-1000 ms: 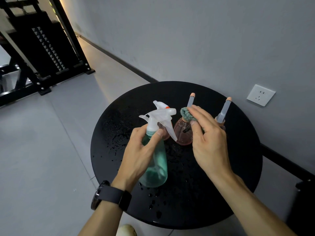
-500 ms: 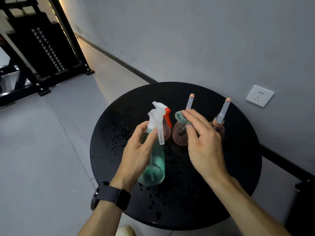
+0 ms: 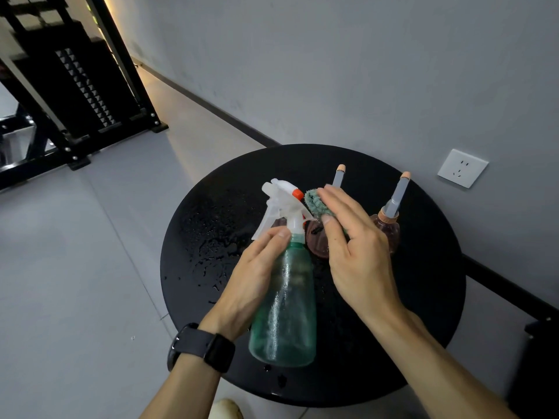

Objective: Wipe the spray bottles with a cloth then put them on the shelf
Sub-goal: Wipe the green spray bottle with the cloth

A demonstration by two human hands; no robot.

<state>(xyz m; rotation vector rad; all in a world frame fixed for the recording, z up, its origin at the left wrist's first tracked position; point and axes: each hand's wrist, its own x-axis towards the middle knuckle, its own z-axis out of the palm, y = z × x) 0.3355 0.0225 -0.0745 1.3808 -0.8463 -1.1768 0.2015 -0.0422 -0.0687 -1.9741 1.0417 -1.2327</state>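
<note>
My left hand point(image 3: 251, 282) grips a translucent green spray bottle point(image 3: 287, 303) by its neck and upper body, held above the round black table point(image 3: 423, 297). Its clear trigger head point(image 3: 279, 204) has an orange nozzle tip and points left. My right hand point(image 3: 354, 246) holds a small teal cloth point(image 3: 314, 204) under its fingers, pressed against the right side of the trigger head. Two brownish bottles with grey stems stand behind: one point(image 3: 317, 240) mostly hidden by my hands, one point(image 3: 390, 222) to the right.
Water droplets point(image 3: 211, 249) speckle the left part of the tabletop. A black metal shelf frame point(image 3: 75, 86) stands on the floor at the far left. A white wall socket point(image 3: 462, 168) is on the grey wall to the right.
The green bottle's trigger head has turned from facing right to facing left. My right hand with the cloth has moved left from the brown bottle to the trigger head.
</note>
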